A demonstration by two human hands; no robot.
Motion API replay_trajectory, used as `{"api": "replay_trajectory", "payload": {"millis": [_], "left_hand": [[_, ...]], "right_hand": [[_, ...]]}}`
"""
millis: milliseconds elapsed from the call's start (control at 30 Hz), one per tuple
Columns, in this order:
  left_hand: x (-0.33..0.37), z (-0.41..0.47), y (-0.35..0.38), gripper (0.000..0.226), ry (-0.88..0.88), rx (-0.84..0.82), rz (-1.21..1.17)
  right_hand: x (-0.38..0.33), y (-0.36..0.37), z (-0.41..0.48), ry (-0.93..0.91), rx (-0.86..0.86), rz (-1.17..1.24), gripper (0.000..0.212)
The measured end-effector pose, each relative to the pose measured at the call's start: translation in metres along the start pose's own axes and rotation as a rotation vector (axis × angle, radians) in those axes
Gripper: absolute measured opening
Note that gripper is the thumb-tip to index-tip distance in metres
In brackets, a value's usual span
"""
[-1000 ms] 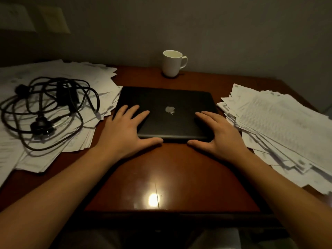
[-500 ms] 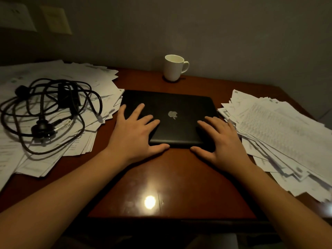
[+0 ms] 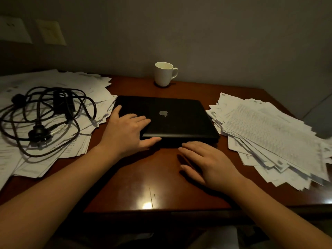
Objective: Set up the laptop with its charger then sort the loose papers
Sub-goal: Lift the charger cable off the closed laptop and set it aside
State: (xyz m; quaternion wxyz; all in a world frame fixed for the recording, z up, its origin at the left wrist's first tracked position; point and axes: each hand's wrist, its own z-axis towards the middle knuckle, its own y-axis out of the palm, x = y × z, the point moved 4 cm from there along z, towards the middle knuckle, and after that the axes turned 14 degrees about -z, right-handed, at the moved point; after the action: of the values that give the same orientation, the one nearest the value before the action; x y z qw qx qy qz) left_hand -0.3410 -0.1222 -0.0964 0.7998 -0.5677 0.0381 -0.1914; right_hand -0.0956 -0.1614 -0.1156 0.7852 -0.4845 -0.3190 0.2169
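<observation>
Closed MacBook (image 3: pixel 179 119) is pinned under the flat left hand (image 3: pixel 125 135), just ahead of the empty, relaxed right hand (image 3: pixel 210 164); lid probably gets lifted next.

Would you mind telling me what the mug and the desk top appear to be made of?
Mug: probably glazed ceramic, smooth off-white with a moulded handle. Desk top: reddish-brown wood or veneer, glossy varnish, judging by the bright reflection.

loc: home study | wood desk (image 3: pixel 161 177), paper piles (image 3: pixel 269 133), mug (image 3: pixel 163 74)
</observation>
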Motion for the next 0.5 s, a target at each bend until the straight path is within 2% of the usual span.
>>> {"api": "replay_trajectory", "payload": {"millis": [300, 500], "left_hand": [[0.003, 0.001, -0.007, 0.086, 0.014, 0.021, 0.027], [0.007, 0.009, -0.025, 0.079, 0.081, 0.136, 0.037]], "right_hand": [[0.002, 0.002, 0.004, 0.041, -0.131, 0.037, 0.055], [0.0, -0.002, 0.005, 0.032, -0.142, 0.051, 0.06]]}}
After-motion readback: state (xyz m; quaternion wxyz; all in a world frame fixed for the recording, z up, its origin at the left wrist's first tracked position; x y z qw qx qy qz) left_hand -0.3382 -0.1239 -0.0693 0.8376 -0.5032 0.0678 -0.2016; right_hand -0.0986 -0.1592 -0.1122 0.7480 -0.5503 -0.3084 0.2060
